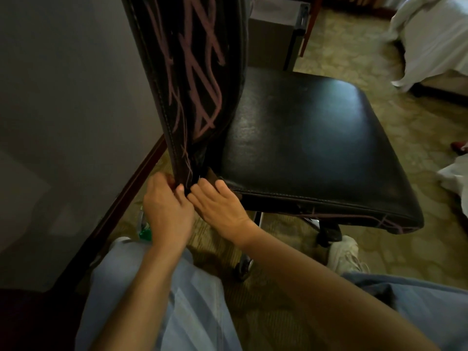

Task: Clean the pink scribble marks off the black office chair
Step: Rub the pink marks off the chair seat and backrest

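Prep step, no wiping yet: left hand point(168, 211) pinches the black leather office chair's point(304, 138) lower backrest edge, right hand point(220, 206) flat and touching beside it, pink scribble marks point(200, 72) directly above both hands; next move probably needs something to wipe with.

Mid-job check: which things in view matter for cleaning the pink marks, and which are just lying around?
Job: chair backrest, pink scribbles, seat with marked front edge, left hand gripping the backrest's lower edge, right hand beside it.
Lying about: grey box, white bedding, green object on the floor, purpose unclear.
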Demonstrator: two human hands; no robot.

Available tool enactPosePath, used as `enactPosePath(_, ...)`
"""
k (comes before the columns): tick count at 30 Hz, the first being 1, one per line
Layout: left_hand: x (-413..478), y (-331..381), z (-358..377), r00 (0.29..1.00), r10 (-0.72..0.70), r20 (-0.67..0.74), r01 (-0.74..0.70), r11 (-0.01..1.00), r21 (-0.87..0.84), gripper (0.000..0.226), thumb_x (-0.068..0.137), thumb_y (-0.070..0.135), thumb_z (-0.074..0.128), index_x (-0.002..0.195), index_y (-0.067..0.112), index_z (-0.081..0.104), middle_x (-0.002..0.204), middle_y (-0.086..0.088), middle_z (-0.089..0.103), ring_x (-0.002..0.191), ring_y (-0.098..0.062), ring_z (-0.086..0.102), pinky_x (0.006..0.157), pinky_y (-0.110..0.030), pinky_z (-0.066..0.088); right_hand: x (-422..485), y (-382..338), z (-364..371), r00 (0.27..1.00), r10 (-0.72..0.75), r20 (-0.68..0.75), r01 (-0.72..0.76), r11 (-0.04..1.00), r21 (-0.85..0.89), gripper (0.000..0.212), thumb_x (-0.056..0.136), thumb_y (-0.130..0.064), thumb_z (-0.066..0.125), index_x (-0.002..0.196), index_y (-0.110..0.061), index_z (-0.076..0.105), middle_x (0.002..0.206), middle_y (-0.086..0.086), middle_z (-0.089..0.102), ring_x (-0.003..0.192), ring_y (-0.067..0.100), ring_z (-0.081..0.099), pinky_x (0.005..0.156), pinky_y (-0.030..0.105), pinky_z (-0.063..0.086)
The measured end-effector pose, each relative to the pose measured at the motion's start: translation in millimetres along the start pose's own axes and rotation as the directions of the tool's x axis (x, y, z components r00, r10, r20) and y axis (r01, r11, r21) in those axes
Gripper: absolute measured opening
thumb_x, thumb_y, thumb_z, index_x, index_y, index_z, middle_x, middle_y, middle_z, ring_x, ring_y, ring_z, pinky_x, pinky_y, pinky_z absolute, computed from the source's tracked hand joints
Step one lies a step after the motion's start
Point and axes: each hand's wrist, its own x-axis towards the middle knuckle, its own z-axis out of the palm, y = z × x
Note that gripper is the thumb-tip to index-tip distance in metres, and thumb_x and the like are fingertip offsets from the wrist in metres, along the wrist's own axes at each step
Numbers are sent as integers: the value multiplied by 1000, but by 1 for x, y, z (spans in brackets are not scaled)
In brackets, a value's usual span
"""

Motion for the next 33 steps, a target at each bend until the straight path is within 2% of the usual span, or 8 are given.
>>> enactPosePath(6,1,-1,1,1000,11,12,-11,1000,10,10,89,1,55,98,-3,55,96,-13,50,85,-15,40,69,-14,22,-26,25,-2,999,-47,-21,48,996,70,58,63,-21,77,112,-17,46,116,2,48,115,23,40,89,35,33)
enactPosePath(9,2,-2,-1,999,21,26,-21,1000,-16,8,89,1,55,97,-2,55,93,-10,49,83,-15,42,68,-13,24,-70,57,-2,992,-65,-111,77,991,111,26,82,-13,61,107,-18,62,119,5,59,110,22,46,85,33,35)
enactPosePath(11,0,-2,-1,999,32,32,-31,999,-26,8,89,2,55,97,-1,55,93,-10,50,82,-15,43,67,-12,25,-101,76,-4,995,-52,-82,60,993,98,32,79,-9,57,110,-16,60,122,7,59,111,24,46,86,34,36)
enactPosePath(16,-5,-1,1,1000,20,10,-20,1000,-19,9,90,1,53,98,0,55,97,-12,52,85,-14,42,69,-13,25,-128,83,-10,998,51,29,-55,988,145,50,71,-12,74,114,-12,50,121,10,54,109,26,46,86,35,34)
enactPosePath(20,-7,3,2,1000,1,-4,-1,1000,-26,10,90,0,52,100,-1,54,102,-15,53,84,-13,42,69,-12,25,-101,69,-29,986,159,-57,-132,936,327,49,75,-17,71,118,-14,49,122,8,49,110,24,45,90,33,32)
enactPosePath(24,-8,7,3,999,-36,-22,35,999,-19,13,91,0,50,104,-1,53,104,-14,51,86,-13,39,70,-16,26,-52,45,-30,990,86,-114,-53,961,270,44,78,-18,59,119,-16,46,123,6,46,109,24,45,87,35,33)
enactPosePath(30,-5,10,4,999,-41,-28,40,999,-34,11,91,-4,50,102,-4,52,103,-19,49,83,-14,38,71,-6,25,-43,48,-15,999,47,-27,-40,976,212,50,76,-20,68,121,-17,45,122,6,52,106,24,46,83,34,36)
enactPosePath(33,-2,8,5,999,-41,-25,40,999,-25,9,91,-3,50,99,-2,52,104,-21,50,84,-15,38,69,-12,25,-72,68,-17,997,74,-9,-68,953,294,52,70,-17,69,117,-17,47,120,7,55,103,24,52,79,35,45)
